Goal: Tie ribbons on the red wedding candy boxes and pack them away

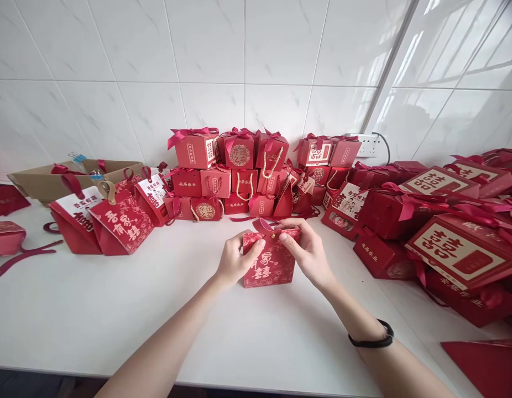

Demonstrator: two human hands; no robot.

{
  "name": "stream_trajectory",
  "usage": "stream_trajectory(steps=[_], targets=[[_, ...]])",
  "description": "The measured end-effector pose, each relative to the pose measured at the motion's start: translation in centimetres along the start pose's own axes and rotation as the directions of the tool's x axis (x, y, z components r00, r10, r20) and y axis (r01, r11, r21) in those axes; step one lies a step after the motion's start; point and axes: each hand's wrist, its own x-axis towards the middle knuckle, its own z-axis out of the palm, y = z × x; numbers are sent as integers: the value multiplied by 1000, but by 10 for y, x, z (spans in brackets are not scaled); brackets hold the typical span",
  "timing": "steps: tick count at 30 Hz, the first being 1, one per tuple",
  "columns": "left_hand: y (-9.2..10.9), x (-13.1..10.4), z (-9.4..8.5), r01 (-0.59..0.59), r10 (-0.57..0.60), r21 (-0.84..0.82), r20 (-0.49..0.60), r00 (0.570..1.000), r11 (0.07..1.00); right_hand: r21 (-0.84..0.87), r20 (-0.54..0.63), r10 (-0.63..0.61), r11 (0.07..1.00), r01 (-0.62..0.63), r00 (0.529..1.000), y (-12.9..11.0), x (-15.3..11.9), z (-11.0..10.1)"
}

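A red gift box (276,269) with white characters and a floral print stands upright on the white table (165,309), near its middle. My left hand (239,258) grips the upper left edge, its thumb on the front face. On the upper right, my right hand (304,249) holds the box the same way, thumb near the small gold stud. The fingers of both hands are partly hidden behind the box. A dark red ribbon loop (262,225) rises from the top between my hands. A black band circles my right wrist.
Stacked red boxes (239,157) with ribbons line the tiled wall. More boxes (455,249) are piled at the right. Several pointed gift boxes (121,224) stand at the left, before an open cardboard box (36,179). A loose ribbon (26,257) lies at far left.
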Motion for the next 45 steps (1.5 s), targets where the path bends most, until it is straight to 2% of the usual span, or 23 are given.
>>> stream_trajectory(steps=[4,15,18,21,28,33,39,45], targets=[[1,-1,1,4,-5,5,15,1000,1000,-64,-19,-30,998,28,999,-4,0,-1],[1,-1,3,50,-51,-62,-13,999,997,-22,32,-8,1000,9,999,-1,3,-1],[4,-1,4,32,-36,-74,-59,998,997,-24,39,-13,1000,14,999,-2,3,-2],[7,-1,5,19,-23,-44,-101,995,999,-27,49,-15,1000,16,999,-5,3,-2],[11,-1,4,-15,16,24,-74,997,1000,-21,53,-14,1000,15,998,-10,1,-1],[14,-4,5,-66,70,54,-63,996,996,-53,79,-65,996,69,995,-14,0,-2],[13,-4,4,-118,122,65,-67,990,991,-116,107,-194,972,206,975,-17,-1,-1],[13,-3,4,-75,78,51,-57,995,996,-80,80,-99,991,105,992,-16,-1,3]])
